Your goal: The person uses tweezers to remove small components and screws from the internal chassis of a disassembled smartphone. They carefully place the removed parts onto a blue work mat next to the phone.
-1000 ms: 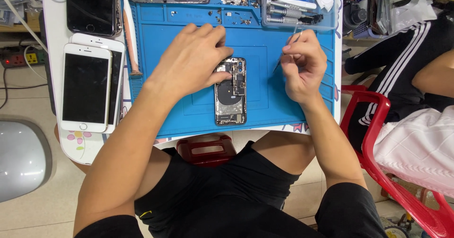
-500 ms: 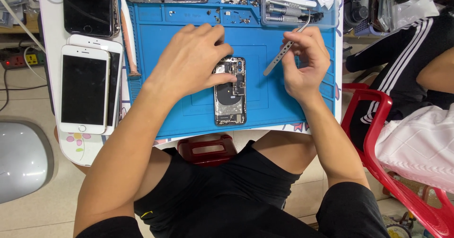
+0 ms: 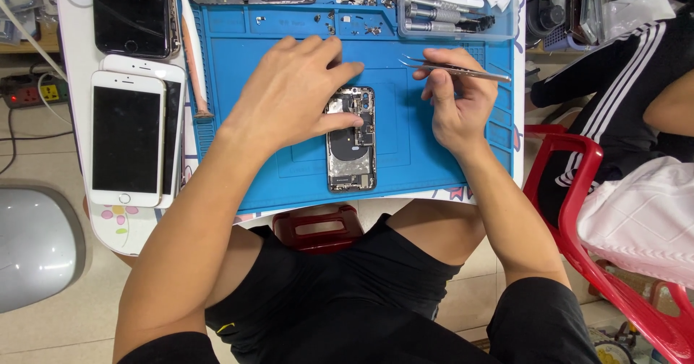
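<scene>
Left hand [image 3: 289,96] flat on opened phone [image 3: 350,140], thumb pressing its upper part; nothing gripped, fingers spread. Phone lies in middle of blue mat [image 3: 412,154] on white worktop [image 3: 79,60]. Right hand [image 3: 455,104] closed on metal tweezers [image 3: 452,67], held level above mat, tips pointing left, just right of phone. White phone [image 3: 126,140] well apart at left.

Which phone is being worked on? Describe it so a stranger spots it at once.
Start at the blue work mat on the white table. Near its middle, under the left hand, lies the opened phone. Unlike the white phone and black phone left of the mat, it has no screen and shows bare metal parts inside.
</scene>
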